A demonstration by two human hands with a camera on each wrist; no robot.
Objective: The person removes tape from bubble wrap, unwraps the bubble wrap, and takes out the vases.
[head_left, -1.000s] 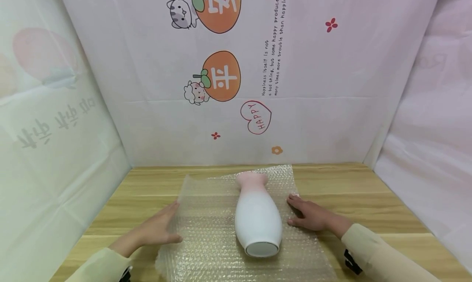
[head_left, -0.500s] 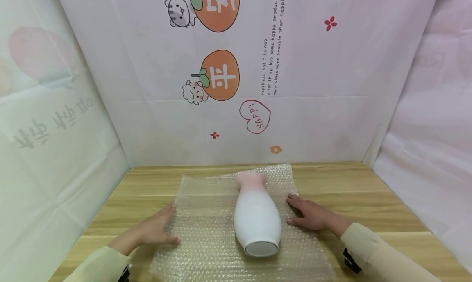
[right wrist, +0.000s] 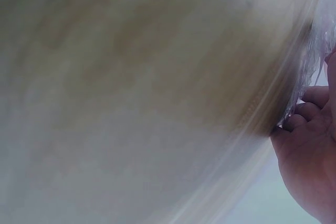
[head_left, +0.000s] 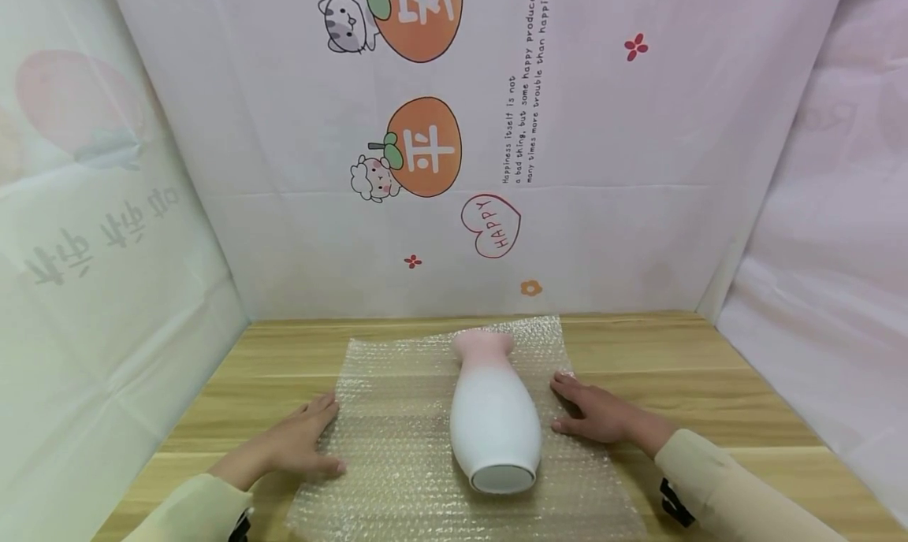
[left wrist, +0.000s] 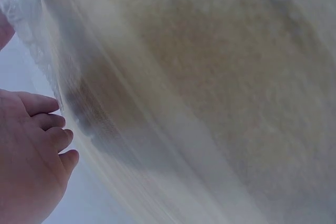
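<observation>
Mostly, the wrist views blur into pale wood; neither lets me make out the vase (head_left: 495, 428). It lies on its side on the wrap (head_left: 393, 451), right of the sheet's middle, pink neck away, white base toward the person; its mouth faces off, hidden. The wrap's near edge is cut off by the frame, as are both sleeves (head_left: 731, 483).

Left hand (head_left: 294, 443): fingers extended, thumb apart, at the sheet's left edge. Right hand (head_left: 601, 414): thumb and fingers spread, at the right edge; whether either pinches the film, cannot tell. Table (head_left: 709, 376) wood shows outside both edges; more wrap lies left of the vase than right. Far edge slants, its right corner near the cloth (head_left: 610, 235).

Wrist views add palm sides and bunched fingertips, hidden from the head view.
</observation>
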